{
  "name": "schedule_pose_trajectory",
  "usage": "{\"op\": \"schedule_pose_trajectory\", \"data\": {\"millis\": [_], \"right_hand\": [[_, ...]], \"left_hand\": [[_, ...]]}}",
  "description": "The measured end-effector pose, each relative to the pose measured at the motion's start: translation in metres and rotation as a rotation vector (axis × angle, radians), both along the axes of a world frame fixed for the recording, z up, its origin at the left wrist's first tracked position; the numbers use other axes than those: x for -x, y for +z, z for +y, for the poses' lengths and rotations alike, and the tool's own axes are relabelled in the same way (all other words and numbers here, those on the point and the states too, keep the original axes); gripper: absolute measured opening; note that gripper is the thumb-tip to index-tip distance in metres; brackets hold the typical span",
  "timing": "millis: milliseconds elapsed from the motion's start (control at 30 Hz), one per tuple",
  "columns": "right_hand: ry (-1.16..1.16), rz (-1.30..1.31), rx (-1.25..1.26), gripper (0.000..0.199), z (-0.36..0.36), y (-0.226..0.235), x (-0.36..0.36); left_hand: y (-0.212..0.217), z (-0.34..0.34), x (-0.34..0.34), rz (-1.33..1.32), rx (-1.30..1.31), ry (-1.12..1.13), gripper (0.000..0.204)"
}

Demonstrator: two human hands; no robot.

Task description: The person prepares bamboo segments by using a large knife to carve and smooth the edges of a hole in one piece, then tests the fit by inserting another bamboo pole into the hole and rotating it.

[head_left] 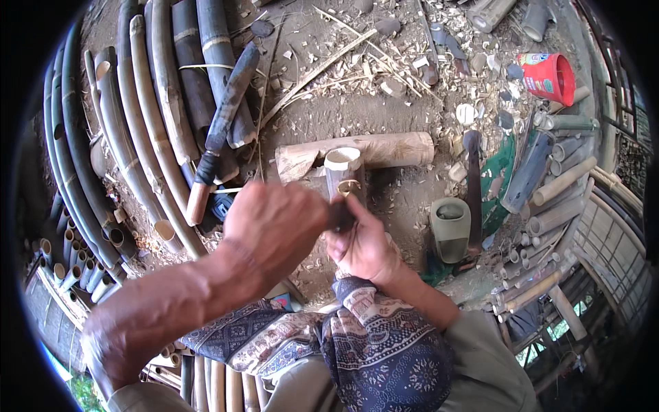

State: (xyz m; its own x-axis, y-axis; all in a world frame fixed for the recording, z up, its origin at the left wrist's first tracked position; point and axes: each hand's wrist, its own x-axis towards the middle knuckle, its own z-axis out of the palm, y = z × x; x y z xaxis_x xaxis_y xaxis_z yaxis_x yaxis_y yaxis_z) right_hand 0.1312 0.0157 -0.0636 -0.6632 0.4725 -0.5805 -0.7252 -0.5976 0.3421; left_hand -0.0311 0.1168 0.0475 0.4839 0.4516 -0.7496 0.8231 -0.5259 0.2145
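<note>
Beyond our cloth [388, 343], our left hand [273, 216] is clenched, contents unclear! Our right hand [367, 248] grips a dark object [340, 215] near a bamboo tube [344, 169].

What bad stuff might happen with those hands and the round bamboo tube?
The left hand and right hand are crowded together around a dark object, so a slip could perhaps hurt one. The bamboo tube is round and seems to be against a pale log, so it might roll or slide.
</note>
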Motion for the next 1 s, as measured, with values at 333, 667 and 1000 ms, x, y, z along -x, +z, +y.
{"op": "schedule_pose_trajectory", "data": {"millis": [333, 667, 1000], "right_hand": [[0.470, -0.455, -0.242, 0.022, -0.021, -0.013, -0.026], [0.269, -0.256, -0.193, 0.025, -0.039, -0.033, -0.012], [0.701, -0.776, -0.303, 0.026, -0.018, -0.007, -0.034]], "left_hand": [[-0.051, -0.133, 0.017, -0.277, -0.119, 0.454, 0.026], [-0.058, -0.117, 0.023, -0.160, -0.198, 0.266, 0.020], [-0.069, -0.164, -0.014, -0.272, 0.035, 0.633, 0.028]]}}
